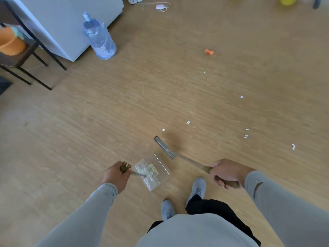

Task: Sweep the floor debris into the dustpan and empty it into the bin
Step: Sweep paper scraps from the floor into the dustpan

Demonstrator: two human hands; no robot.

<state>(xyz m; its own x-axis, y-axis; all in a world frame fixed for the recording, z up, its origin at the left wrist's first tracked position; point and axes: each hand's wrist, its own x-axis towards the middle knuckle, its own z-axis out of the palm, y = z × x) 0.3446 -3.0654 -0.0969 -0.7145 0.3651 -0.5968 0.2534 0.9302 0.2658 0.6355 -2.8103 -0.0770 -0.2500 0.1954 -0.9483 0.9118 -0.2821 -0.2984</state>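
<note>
My left hand point(115, 175) grasps dustpan handle; clear dustpan point(153, 172) on floor by my feet, white scraps inside. Right hand point(226, 172) clenched round broom point(164, 147) handle. Paper scraps point(245, 135) scattered right: featherlight, flighty. I judge pan light, stiff; carry level.

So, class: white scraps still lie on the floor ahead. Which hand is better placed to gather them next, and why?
Right. The right hand grips the broom, nearest the white scraps; the left hand holds the dustpan.
</note>
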